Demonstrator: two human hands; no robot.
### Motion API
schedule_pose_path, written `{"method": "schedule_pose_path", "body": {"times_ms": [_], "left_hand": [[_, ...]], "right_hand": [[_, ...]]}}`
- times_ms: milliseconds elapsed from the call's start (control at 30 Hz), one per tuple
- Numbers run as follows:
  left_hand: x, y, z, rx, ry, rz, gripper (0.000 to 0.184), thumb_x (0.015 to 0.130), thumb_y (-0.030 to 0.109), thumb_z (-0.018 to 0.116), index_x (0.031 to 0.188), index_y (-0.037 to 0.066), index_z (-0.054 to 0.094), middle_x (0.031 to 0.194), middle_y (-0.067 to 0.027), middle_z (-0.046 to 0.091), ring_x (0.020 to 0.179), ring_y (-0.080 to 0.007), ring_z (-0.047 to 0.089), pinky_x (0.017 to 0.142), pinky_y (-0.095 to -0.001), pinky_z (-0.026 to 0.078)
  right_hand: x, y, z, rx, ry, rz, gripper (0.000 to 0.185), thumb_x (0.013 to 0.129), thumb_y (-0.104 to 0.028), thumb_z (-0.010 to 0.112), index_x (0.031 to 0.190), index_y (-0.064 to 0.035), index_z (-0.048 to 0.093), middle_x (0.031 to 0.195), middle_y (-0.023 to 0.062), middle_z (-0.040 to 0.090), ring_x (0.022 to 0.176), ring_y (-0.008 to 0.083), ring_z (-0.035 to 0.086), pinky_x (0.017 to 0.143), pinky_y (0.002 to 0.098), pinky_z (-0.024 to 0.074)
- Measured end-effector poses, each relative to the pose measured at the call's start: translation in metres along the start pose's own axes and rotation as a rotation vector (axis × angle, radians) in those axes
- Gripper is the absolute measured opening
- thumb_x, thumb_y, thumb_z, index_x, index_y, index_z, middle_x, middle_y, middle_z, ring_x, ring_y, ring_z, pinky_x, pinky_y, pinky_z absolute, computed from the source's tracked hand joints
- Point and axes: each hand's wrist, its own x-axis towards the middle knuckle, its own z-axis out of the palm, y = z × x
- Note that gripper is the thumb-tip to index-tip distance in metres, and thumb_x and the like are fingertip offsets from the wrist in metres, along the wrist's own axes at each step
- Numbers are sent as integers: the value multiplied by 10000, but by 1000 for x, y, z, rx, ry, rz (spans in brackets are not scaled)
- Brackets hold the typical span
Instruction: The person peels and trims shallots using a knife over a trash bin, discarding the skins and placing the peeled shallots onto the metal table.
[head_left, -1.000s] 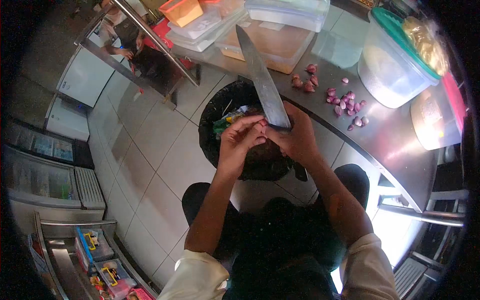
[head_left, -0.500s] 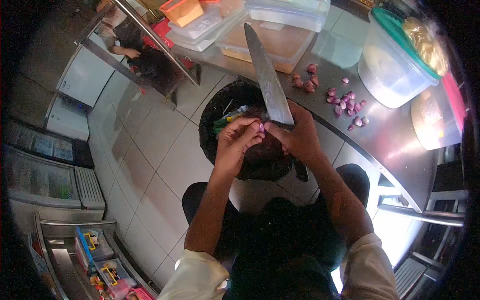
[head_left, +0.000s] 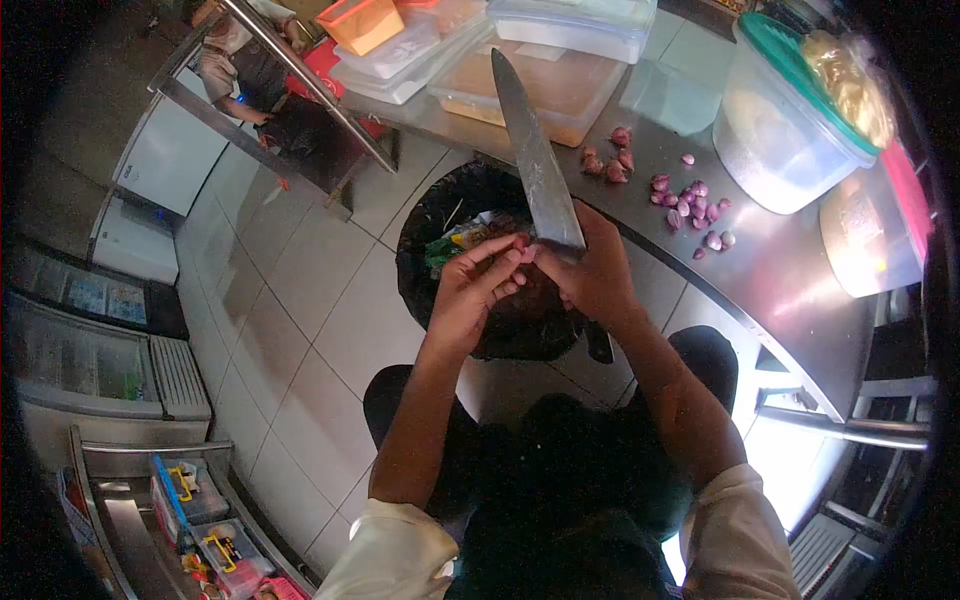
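A small shallot (head_left: 525,254) is pinched in the fingers of my left hand (head_left: 474,290), above a bin lined with a black bag (head_left: 420,218). My right hand (head_left: 596,270) is closed around a large kitchen knife (head_left: 537,150), its blade pointing up and away from me. The right thumb reaches to the shallot, close beside the left fingertips. Scraps and wrappers (head_left: 462,238) lie in the bin below. On the steel counter, peeled purple shallots (head_left: 692,205) are scattered in a loose pile, with several browner unpeeled shallots (head_left: 612,160) to their left.
Along the steel counter (head_left: 770,310) stand a large tub with a green lid (head_left: 785,130), another container with a pink lid (head_left: 865,235) and flat plastic boxes (head_left: 530,85). A person (head_left: 245,75) works beyond a metal rail (head_left: 310,85). Toolbox-like cases (head_left: 230,555) sit lower left.
My fingers have shifted slightly around the shallot, while the knife stays almost where it was. The person beyond the rail has leaned and moved an arm.
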Motion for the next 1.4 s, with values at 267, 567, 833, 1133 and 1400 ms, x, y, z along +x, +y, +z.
{"method": "schedule_pose_path", "body": {"times_ms": [267,567,833,1133,1400], "left_hand": [[2,-1,-6,-41,53,16,331,1003,164,680,1312,45,661,1107,-37,728,865,-82,651,789,-226,532],[4,-5,-1,110,76,274,289,881,-31,768,1164,5,726,984,-31,715,790,-89,624,722,-235,517],[6,-10,-6,121,84,249,208,874,-15,784,1069,40,739,995,-24,725,808,-80,631,723,-239,520],[5,-8,-4,126,66,255,189,886,22,782,1070,44,740,995,-20,732,805,-81,631,700,-234,487],[3,-5,-5,129,65,158,206,930,83,755,1132,49,740,1015,-28,742,793,-76,621,689,-219,476]], "right_hand": [[1,-1,-2,-171,156,-89,394,853,-175,765,1158,36,634,924,171,696,861,274,684,775,416,523],[-7,-5,6,-256,46,-327,285,800,-54,707,1055,13,598,914,243,633,870,471,636,756,488,510],[-7,6,10,-285,1,-411,372,800,-48,713,1133,35,567,965,253,622,889,480,626,761,502,511],[-10,1,12,-312,0,-371,292,838,-47,670,1103,20,564,929,249,612,872,482,624,744,524,505],[-11,2,13,-291,74,-356,214,858,-62,650,1041,-3,555,873,248,601,844,486,618,725,535,494]]}}
